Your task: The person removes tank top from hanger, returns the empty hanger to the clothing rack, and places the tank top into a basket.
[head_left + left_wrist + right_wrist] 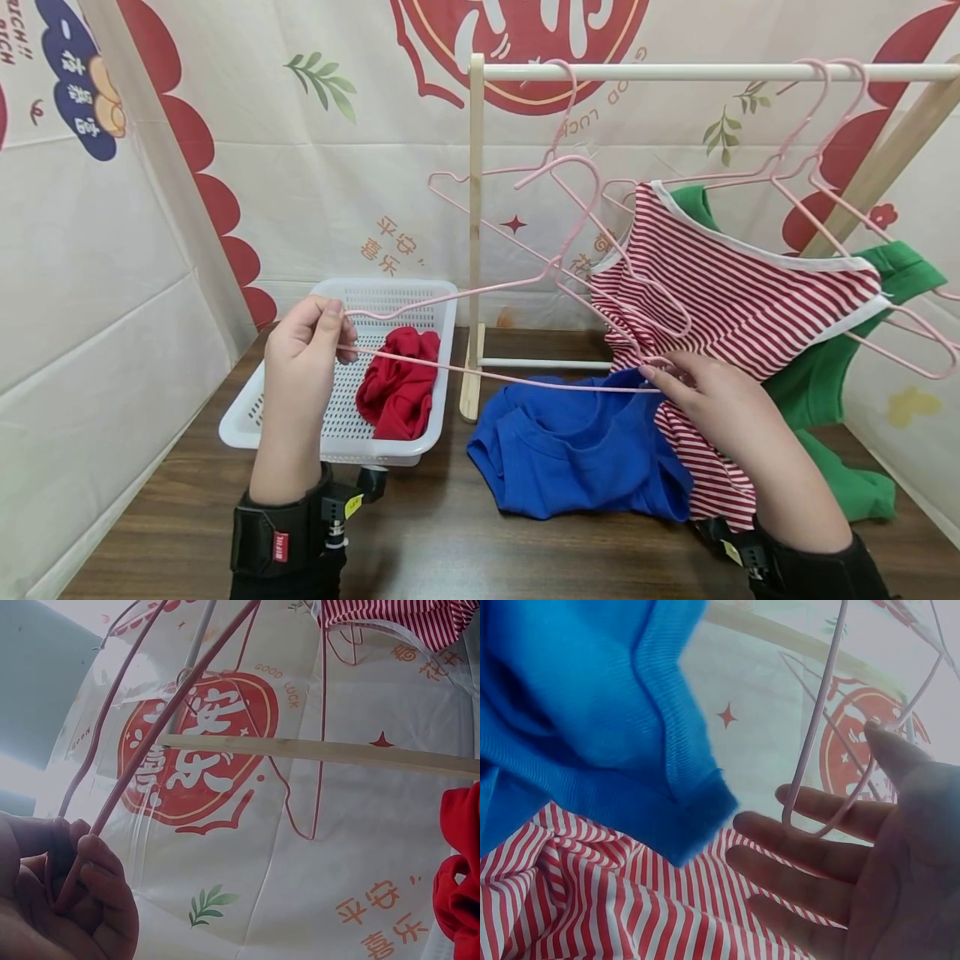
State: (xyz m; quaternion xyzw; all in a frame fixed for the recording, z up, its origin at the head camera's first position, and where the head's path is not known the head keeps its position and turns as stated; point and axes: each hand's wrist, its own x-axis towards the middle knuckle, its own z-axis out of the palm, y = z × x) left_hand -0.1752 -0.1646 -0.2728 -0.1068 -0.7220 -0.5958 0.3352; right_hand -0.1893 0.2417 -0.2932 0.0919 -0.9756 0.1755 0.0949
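A pink wire hanger (597,190) is stretched between both hands, its hook pointing up. My left hand (303,342) grips its left end; in the left wrist view the fingers (105,881) curl round the wire (142,754). At the other end is my right hand (712,396). In the right wrist view its fingers (802,851) are fairly straight and spread, with the hanger's corner lying on them and the thumb at the upper wire. Below the bar lies a blue garment (573,454), possibly a T-shirt. A red-and-white striped top (712,267) hangs behind the right hand.
A wooden rack with a white rail (675,73) stands behind, holding an empty pink hanger (573,92) and further hangers. A green garment (813,387) hangs behind the striped top. At left, a white basket (442,333) holds a crumpled red garment (397,383).
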